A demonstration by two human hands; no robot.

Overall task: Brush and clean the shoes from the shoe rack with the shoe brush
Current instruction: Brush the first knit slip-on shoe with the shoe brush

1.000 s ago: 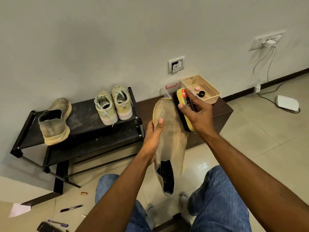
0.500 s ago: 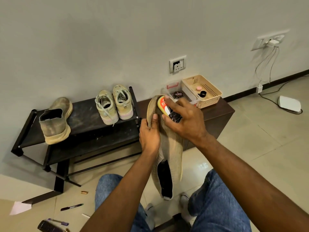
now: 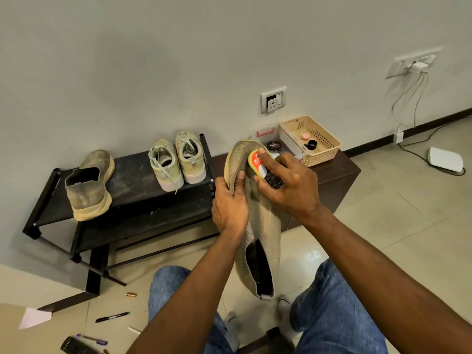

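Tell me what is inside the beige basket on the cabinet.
In the beige basket: a pink round piece and a black ring-shaped cap. The near wall hides anything low at the front.

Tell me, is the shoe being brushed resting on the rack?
No, the left hand holds the mesh shoe in the air beside the shoe rack.

The left hand (image 3: 229,200) is gripping a beige mesh shoe (image 3: 264,221) near its toe, opening hanging down, while the right hand (image 3: 288,185) is pressing a yellow brush (image 3: 259,164) against the toe. A boot (image 3: 89,185) and a pair of sneakers (image 3: 177,160) are sitting on the black rack (image 3: 132,200); a basket (image 3: 321,152) is resting on the brown cabinet (image 3: 339,172)
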